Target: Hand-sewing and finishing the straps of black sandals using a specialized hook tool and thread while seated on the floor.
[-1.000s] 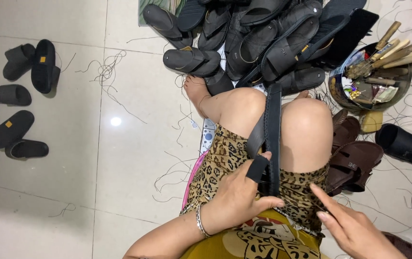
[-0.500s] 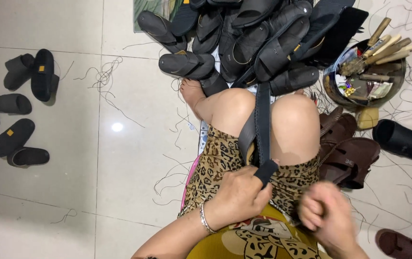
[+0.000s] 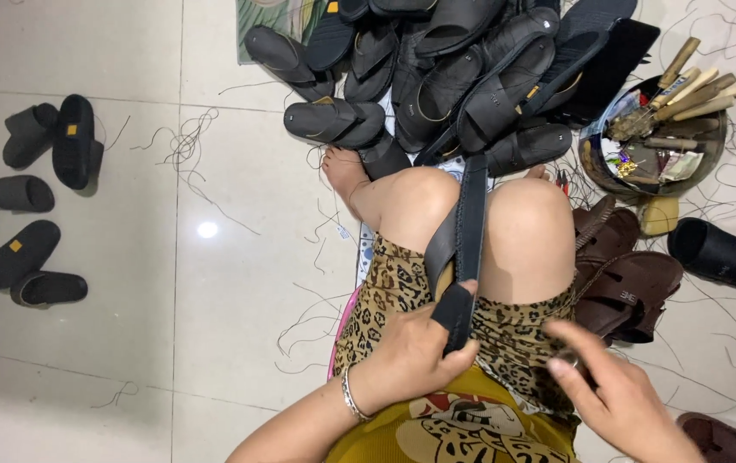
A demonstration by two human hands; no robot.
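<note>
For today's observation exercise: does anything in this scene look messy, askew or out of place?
Yes. Loose threads lie scattered across the tiled floor, and the black sandals form a jumbled, overlapping heap. The left hand grips a sandal standing on edge between the knees.

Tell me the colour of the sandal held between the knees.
Black: the sandal in the left hand, seen edge-on in the head view, the only view.

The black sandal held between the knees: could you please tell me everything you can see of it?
The black sandal stands on edge between the person's bare knees, its length running away from the camera, toe end towards the pile of black sandals. It looks like leather or rubber, with a strap bowing out on its left side. The left hand grips its near end, thumb over the top. The right hand is apart from it.
</note>
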